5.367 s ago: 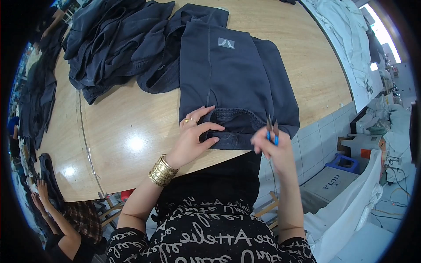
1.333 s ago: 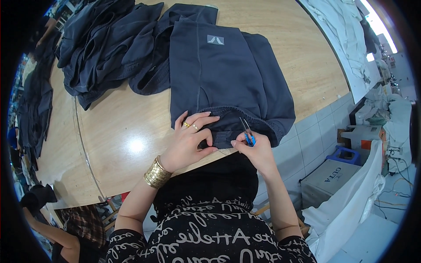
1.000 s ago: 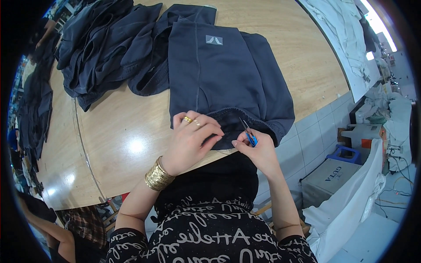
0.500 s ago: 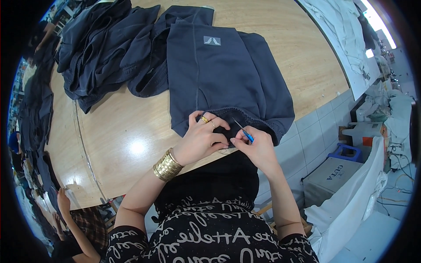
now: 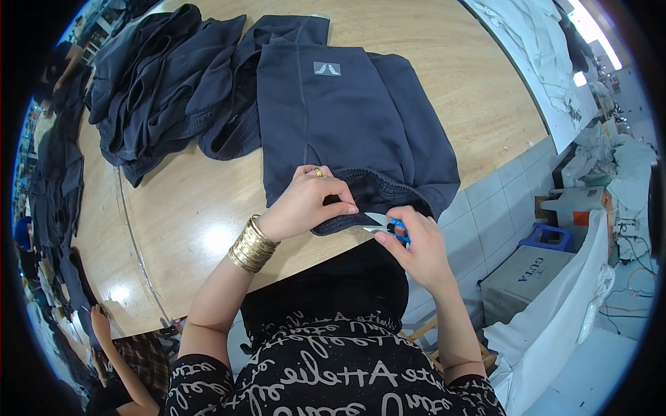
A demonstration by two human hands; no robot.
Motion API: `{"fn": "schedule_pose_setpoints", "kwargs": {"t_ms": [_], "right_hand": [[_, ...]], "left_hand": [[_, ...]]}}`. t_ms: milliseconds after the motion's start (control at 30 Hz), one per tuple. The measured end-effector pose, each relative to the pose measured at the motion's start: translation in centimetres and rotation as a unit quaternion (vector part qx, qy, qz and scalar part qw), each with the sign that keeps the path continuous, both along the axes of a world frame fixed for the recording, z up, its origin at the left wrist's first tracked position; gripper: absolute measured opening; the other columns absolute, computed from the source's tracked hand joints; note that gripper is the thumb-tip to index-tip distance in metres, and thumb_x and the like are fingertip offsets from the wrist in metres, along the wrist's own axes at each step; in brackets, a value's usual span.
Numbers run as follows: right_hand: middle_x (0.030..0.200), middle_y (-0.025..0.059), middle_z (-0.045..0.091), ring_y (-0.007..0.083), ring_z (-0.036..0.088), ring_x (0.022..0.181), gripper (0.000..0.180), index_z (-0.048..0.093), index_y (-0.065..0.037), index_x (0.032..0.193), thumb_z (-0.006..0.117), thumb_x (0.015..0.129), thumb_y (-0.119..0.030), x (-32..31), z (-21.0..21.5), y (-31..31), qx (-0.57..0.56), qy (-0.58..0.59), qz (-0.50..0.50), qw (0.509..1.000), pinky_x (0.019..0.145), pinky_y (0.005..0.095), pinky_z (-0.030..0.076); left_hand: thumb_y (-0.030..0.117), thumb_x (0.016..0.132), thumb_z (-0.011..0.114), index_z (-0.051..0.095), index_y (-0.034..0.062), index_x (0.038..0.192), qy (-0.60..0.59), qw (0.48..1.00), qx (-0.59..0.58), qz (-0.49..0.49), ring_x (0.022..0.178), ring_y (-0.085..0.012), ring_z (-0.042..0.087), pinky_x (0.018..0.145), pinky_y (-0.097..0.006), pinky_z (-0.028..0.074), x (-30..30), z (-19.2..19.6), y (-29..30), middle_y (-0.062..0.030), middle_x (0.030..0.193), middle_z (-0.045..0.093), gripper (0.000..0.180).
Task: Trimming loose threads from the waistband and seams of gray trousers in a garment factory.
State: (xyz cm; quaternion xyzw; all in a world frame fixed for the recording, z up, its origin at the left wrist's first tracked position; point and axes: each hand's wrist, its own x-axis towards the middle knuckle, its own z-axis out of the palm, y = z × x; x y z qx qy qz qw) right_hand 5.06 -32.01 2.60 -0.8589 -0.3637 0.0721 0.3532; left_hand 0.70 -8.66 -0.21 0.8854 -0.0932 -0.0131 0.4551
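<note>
A dark navy garment (image 5: pixel 347 118) with a small grey patch lies flat on the wooden table (image 5: pixel 444 62), its waistband at the near edge. My left hand (image 5: pixel 305 201), with a gold ring and gold bangles at the wrist, pinches the waistband. My right hand (image 5: pixel 413 246) holds a small blue-handled thread snipper (image 5: pixel 385 223), its blades touching the waistband next to my left fingertips.
A pile of dark navy garments (image 5: pixel 166 83) lies at the table's far left. White fabric (image 5: pixel 548 55) covers another table at the right. A cardboard box (image 5: pixel 527 277), a blue stool (image 5: pixel 548 236) and white bags stand on the floor. Another person (image 5: pixel 114 360) is at lower left.
My left hand has gone from lying flat on the garment to pinching the waistband. My right hand has brought the snipper down and left onto the waistband.
</note>
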Motion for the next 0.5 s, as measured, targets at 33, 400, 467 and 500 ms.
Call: {"fn": "schedule_pose_setpoints", "kwargs": {"t_ms": [33,400,467,500], "right_hand": [[0.069,0.0030,0.060,0.0193,0.057,0.062,0.025,0.060,-0.008,0.090,0.069,0.084,-0.031,0.0,-0.4,0.0,-0.009,-0.007,0.000,1.000,0.062,0.0334,0.038],[0.066,0.0048,0.060,0.0233,0.059,0.061,0.023,0.059,-0.008,0.083,0.068,0.084,-0.030,0.2,-2.2,0.8,-0.055,-0.063,0.011,0.996,0.058,0.0359,0.041],[0.065,0.0036,0.060,0.0221,0.059,0.061,0.025,0.058,-0.008,0.081,0.068,0.084,-0.032,0.2,-2.3,1.0,-0.056,-0.075,0.011,0.996,0.057,0.0360,0.041],[0.064,0.0037,0.060,0.0221,0.059,0.061,0.026,0.058,-0.008,0.081,0.068,0.084,-0.032,0.2,-2.3,1.0,-0.054,-0.078,0.009,0.995,0.057,0.0360,0.041]], "left_hand": [[0.028,0.084,0.070,0.069,0.0133,0.079,0.000,1.000,0.000,0.000,0.079,-0.0153,0.053,0.100,-0.041,0.029,-0.1,-0.1,0.0,0.0019,0.067,0.057,0.015],[0.029,0.084,0.070,0.068,0.0125,0.078,0.021,0.999,-0.030,0.021,0.079,-0.0152,0.052,0.100,-0.041,0.031,-0.2,-0.2,-0.1,0.0030,0.069,0.059,0.018],[0.029,0.084,0.070,0.068,0.0124,0.078,0.019,0.999,-0.028,0.024,0.079,-0.0155,0.052,0.100,-0.041,0.032,-0.2,-0.4,-0.1,0.0028,0.069,0.059,0.017],[0.029,0.084,0.070,0.068,0.0123,0.078,0.016,0.999,-0.027,0.027,0.079,-0.0158,0.052,0.099,-0.041,0.032,-0.2,-0.4,-0.1,0.0026,0.070,0.059,0.017]]}}
